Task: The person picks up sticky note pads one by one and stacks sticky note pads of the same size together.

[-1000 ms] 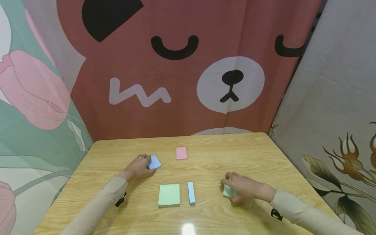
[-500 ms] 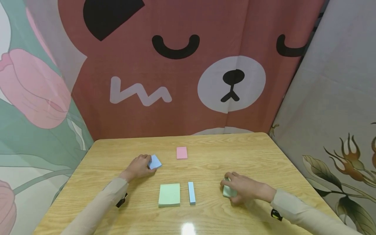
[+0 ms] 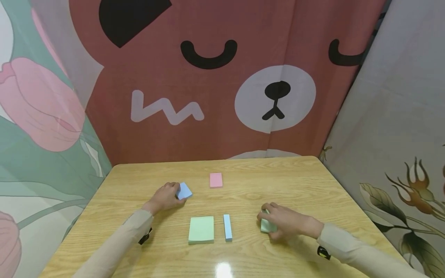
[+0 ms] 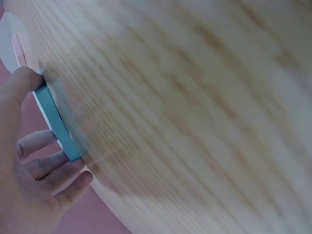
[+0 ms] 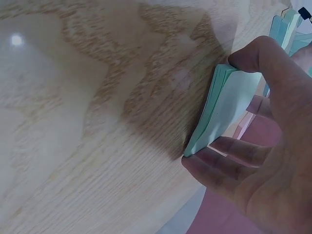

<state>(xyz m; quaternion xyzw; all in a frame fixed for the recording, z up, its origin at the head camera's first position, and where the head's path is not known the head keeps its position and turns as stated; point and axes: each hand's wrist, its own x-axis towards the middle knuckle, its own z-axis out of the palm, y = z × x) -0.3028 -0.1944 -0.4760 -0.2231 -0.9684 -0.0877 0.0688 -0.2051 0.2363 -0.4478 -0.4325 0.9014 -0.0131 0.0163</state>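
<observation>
My left hand (image 3: 166, 197) grips a blue sticky note pad (image 3: 185, 191) at the left of the table, thumb on one edge and fingertips on the opposite one. In the left wrist view the blue pad (image 4: 57, 124) lies flat or nearly flat on the wood. My right hand (image 3: 286, 221) pinches a small green sticky note pad (image 3: 267, 226) on the right side. From the right wrist view, that green pad (image 5: 226, 107) sits between thumb and fingertips, its sheets slightly fanned and tilted along one edge.
Between the hands lie a larger square green pad (image 3: 201, 230) and a narrow blue pad (image 3: 227, 227). Farther back is a pink pad (image 3: 216, 180). The wooden table (image 3: 264, 173) ends at a curtain (image 3: 215, 143) with a bear print.
The right hand has shifted slightly left with the small green pad. The left hand and its blue pad stay about where they were; the whole view drifts a little.
</observation>
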